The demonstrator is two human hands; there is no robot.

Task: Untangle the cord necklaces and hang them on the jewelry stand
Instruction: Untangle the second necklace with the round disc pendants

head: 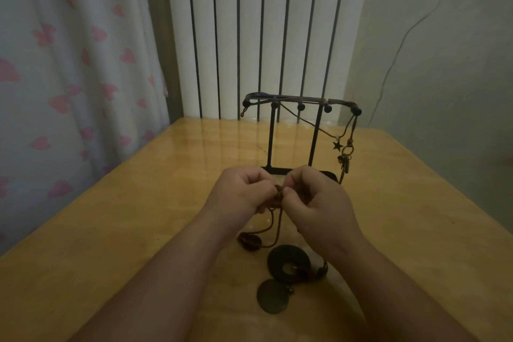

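- Pink hearts dot the white curtain [69, 78] hanging at your far left, beside the pale ribbed radiator [263, 30] behind the table.
- Glossy yellow wood is what you are working over: the table [111, 216] runs from the near edge up to the radiator.
- Your left hand [244, 194] is raised above the table with its fingers curled in, pinching the tangled cords [279, 196] at the knot.
- From that knot the brown cords drop to the tabletop, where you can see a small brown disc [249, 241], a dark ring pendant [288, 262] and a flat round pendant [273, 296] lying between your forearms.
- Your right hand [313, 203] meets the left at the knot, thumb and fingertips closed on the same cords.
- Just behind your hands stands the black jewelry stand [294, 136], upright on the table, with ball-tipped pegs along its top bar.
- One hung necklace [337, 146] is draped across the top bar; its star charm and a cluster of small charms dangle at the stand's right end.
- Farthest right, a thin cable [402, 44] trails down the pale wall.
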